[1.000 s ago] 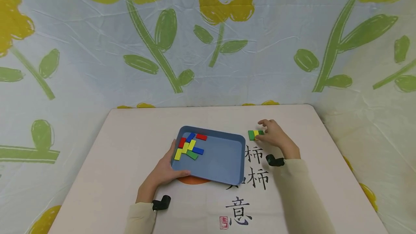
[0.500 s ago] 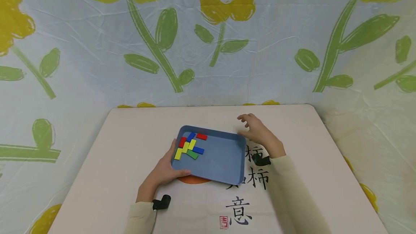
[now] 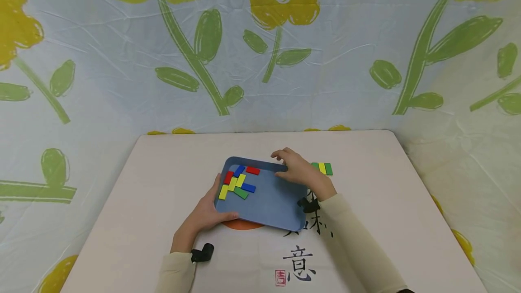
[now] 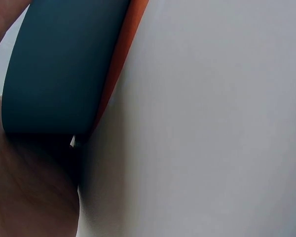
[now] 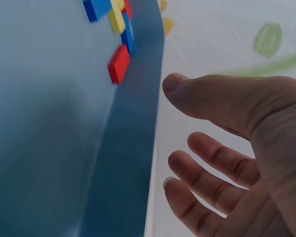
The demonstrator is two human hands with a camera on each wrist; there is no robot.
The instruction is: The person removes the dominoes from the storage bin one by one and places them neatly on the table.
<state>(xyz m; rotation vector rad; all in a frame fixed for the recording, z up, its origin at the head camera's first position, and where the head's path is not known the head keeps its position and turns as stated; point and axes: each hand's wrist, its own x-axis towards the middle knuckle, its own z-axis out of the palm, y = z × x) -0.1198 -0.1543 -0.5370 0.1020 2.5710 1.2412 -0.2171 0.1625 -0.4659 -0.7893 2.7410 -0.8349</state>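
The left hand (image 3: pixel 207 211) grips the blue tray (image 3: pixel 270 200) by its near-left part, probably to steady it. The right hand (image 3: pixel 300 170), fingers apart, seemingly empty, is at the tray's far-right rim. Coloured tiles (image 3: pixel 232 184) lie in the tray's left half, three outer tiles (image 3: pixel 322 168) beside its far-right corner.

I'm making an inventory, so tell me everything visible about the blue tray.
The tray is blue, shallow and rectangular, with rounded corners; it looks like plastic. It lies askew on the table, partly covering an orange shape. Eight coloured blocks lie toward its left end, which the left hand grips; the right hand hovers over its far side.
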